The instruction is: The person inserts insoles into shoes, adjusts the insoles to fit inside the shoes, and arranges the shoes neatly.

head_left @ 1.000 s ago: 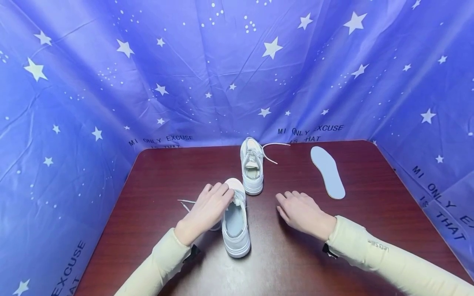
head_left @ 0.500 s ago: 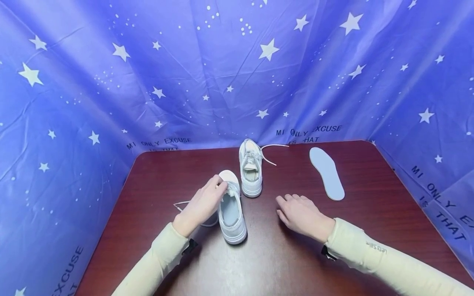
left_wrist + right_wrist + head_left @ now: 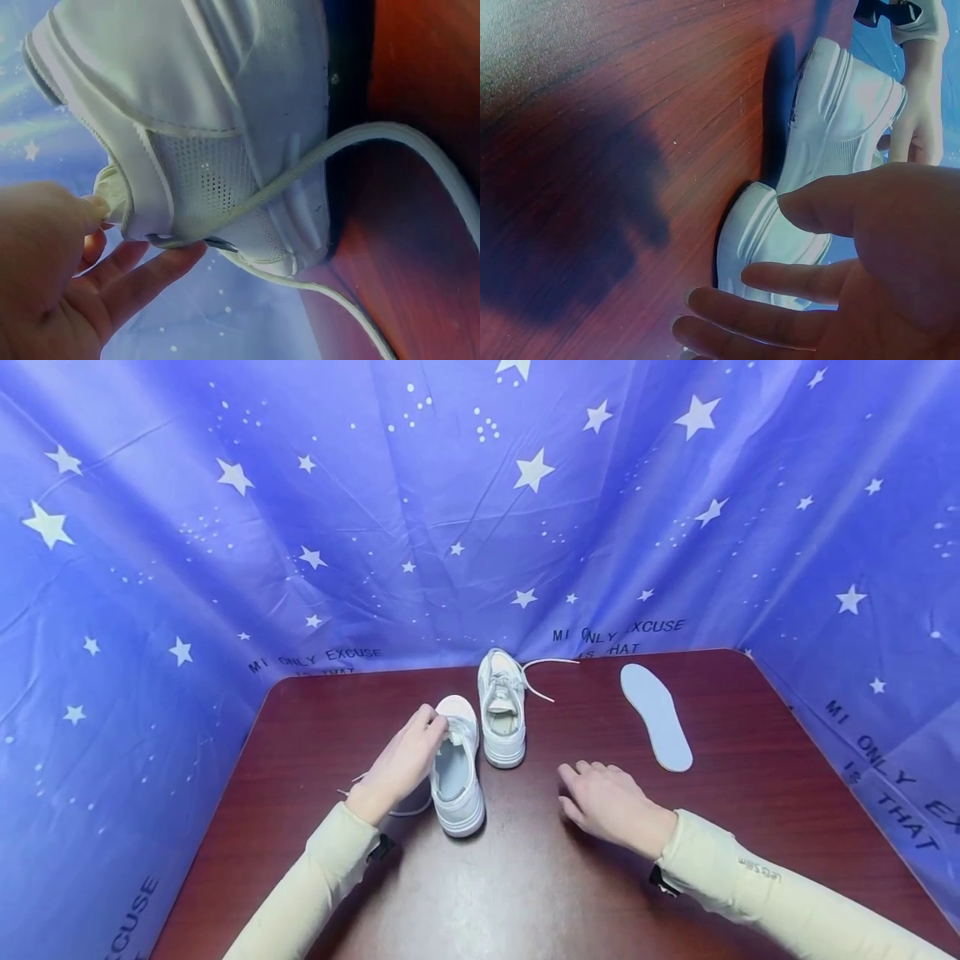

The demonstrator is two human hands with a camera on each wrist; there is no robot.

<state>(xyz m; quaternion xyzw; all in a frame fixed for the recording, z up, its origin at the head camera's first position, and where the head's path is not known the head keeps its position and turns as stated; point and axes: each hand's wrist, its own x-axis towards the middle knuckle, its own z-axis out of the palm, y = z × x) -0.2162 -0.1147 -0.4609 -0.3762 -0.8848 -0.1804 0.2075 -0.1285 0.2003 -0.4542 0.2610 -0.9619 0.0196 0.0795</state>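
My left hand (image 3: 401, 764) grips the nearer white sneaker (image 3: 462, 817) by the front of its opening. In the left wrist view, the thumb and fingers pinch at the pale tongue (image 3: 111, 191) and the lace-eyelet edge. A light grey-blue insole (image 3: 452, 770) shows inside this sneaker, and a loose white lace (image 3: 390, 133) trails from it. Dark shadow runs along its sole. Just beyond and to the right stands the second white sneaker (image 3: 504, 745), toe pointing away. My right hand (image 3: 611, 802) holds nothing, its fingers relaxed over the table right of the sneakers.
A loose light-blue insole (image 3: 657, 718) lies at the back right of the dark red-brown table (image 3: 540, 893). The second sneaker's lace (image 3: 551, 662) stretches right toward the back edge. A blue star-patterned curtain (image 3: 420, 510) hangs around the table's back and sides.
My left hand has moved the nearer sneaker away from me and to the left, bringing it more alongside the second one. The right hand stays nearly still. The head view has shifted slightly.
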